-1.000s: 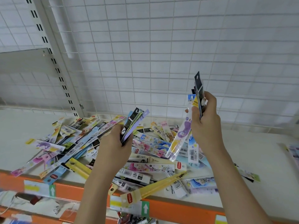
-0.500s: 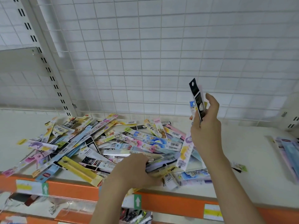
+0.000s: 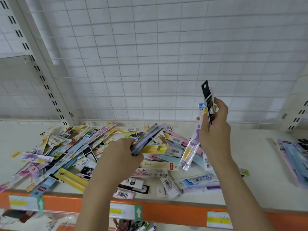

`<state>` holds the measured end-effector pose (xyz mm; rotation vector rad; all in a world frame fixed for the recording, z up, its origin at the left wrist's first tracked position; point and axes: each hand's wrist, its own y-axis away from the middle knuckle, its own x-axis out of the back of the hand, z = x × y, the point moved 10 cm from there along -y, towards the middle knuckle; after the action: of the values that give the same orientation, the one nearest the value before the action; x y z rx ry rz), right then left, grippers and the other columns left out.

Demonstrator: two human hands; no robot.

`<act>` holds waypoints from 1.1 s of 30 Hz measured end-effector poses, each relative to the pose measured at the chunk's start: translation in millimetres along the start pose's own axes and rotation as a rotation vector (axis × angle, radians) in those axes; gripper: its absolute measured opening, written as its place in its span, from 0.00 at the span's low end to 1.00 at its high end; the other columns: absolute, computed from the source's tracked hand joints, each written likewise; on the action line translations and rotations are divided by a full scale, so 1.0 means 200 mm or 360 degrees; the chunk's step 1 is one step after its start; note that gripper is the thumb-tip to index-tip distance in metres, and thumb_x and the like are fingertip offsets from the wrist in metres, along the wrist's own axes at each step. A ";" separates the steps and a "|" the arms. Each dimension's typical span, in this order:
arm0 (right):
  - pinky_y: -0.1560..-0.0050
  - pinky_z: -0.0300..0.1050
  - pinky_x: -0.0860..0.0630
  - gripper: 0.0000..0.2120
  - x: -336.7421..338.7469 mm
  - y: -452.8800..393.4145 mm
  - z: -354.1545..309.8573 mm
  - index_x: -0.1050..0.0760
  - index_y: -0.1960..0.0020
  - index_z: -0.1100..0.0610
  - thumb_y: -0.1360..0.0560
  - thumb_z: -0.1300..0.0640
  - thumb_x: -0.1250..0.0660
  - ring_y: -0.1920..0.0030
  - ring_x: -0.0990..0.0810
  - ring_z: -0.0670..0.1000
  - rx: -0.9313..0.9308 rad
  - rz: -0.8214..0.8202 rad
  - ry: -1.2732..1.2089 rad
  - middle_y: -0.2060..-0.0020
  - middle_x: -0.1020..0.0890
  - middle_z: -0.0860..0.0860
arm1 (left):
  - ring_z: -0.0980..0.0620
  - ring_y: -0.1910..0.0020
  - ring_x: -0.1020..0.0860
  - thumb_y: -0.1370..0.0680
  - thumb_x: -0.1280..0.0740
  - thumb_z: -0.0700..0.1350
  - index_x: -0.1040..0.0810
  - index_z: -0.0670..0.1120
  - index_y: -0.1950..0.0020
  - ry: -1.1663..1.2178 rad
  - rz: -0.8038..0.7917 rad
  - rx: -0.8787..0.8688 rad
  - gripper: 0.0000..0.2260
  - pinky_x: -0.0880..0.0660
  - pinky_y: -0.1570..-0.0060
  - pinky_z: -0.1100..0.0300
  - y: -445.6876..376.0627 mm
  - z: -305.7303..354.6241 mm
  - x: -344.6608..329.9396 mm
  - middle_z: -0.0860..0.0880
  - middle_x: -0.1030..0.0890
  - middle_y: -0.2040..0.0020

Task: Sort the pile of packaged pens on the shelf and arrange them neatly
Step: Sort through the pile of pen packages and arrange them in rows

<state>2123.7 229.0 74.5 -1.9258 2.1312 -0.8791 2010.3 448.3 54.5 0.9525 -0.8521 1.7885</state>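
Observation:
A loose pile of packaged pens (image 3: 70, 155) covers the left and middle of the white shelf (image 3: 260, 177). My left hand (image 3: 121, 157) is over the pile's middle, shut on a small bundle of pen packs (image 3: 146, 140) that slants up to the right. My right hand (image 3: 215, 135) is raised above the pile's right side. It grips several packs upright, with a black pack (image 3: 207, 100) sticking out on top and a clear purple pack (image 3: 191, 147) hanging below.
A sorted stack of pen packs (image 3: 293, 157) lies at the shelf's right edge. The shelf has an orange front rail (image 3: 166, 212) with price labels. A white wire grid back panel (image 3: 166, 64) and a slotted upright (image 3: 43, 77) stand behind.
My left hand dipped down into the pile half a second ago and has now lifted again with a bundle of packs. The right hand stayed raised with its packs.

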 end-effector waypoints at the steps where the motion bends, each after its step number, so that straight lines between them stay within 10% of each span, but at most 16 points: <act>1: 0.58 0.57 0.21 0.24 0.00 -0.01 -0.01 0.42 0.28 0.51 0.21 0.65 0.43 0.62 0.19 0.57 0.0019 0.0007 0.0022 0.57 0.20 0.51 | 0.48 0.73 0.30 0.25 0.36 0.43 0.28 0.45 0.66 0.0065 0.0037 0.0025 0.09 0.33 0.71 0.59 0.00 -0.01 0.02 0.46 0.28 0.72; 10: 0.56 0.51 0.23 0.28 0.05 -0.14 -0.06 0.42 0.27 0.53 0.24 0.70 0.44 0.55 0.19 0.61 0.0258 0.0162 0.0253 0.48 0.20 0.57 | 0.38 0.61 0.19 0.23 0.37 0.47 0.23 0.34 0.55 0.0441 0.0378 0.0070 0.15 0.24 0.60 0.45 -0.03 -0.07 0.08 0.33 0.20 0.61; 19: 0.58 0.53 0.25 0.32 -0.06 -0.17 0.05 0.38 0.27 0.62 0.30 0.76 0.41 0.55 0.19 0.66 0.0460 0.0072 0.0717 0.42 0.20 0.63 | 0.45 0.72 0.30 0.22 0.37 0.49 0.33 0.41 0.70 0.0459 0.0464 0.0117 0.19 0.38 0.72 0.62 -0.05 -0.04 0.08 0.41 0.26 0.72; 29: 0.61 0.47 0.27 0.31 -0.12 -0.21 0.32 0.51 0.23 0.56 0.22 0.63 0.40 0.59 0.22 0.58 0.0068 -0.0135 0.0358 0.48 0.20 0.59 | 0.47 0.72 0.33 0.23 0.36 0.48 0.30 0.41 0.67 0.0473 0.0365 0.0105 0.16 0.36 0.70 0.58 -0.12 -0.01 -0.01 0.37 0.25 0.70; 33: 0.61 0.41 0.32 0.26 -0.08 -0.23 0.38 0.40 0.28 0.59 0.24 0.63 0.38 0.60 0.26 0.52 -0.0029 -0.0056 0.0345 0.54 0.24 0.50 | 0.48 0.72 0.32 0.23 0.36 0.44 0.25 0.41 0.58 0.0434 0.0351 0.0088 0.07 0.36 0.71 0.59 -0.16 -0.03 -0.05 0.39 0.23 0.67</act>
<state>2202.3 219.0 29.7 -1.9630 2.2337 -1.1265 2040.5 460.9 48.1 0.6469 -0.7588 2.0837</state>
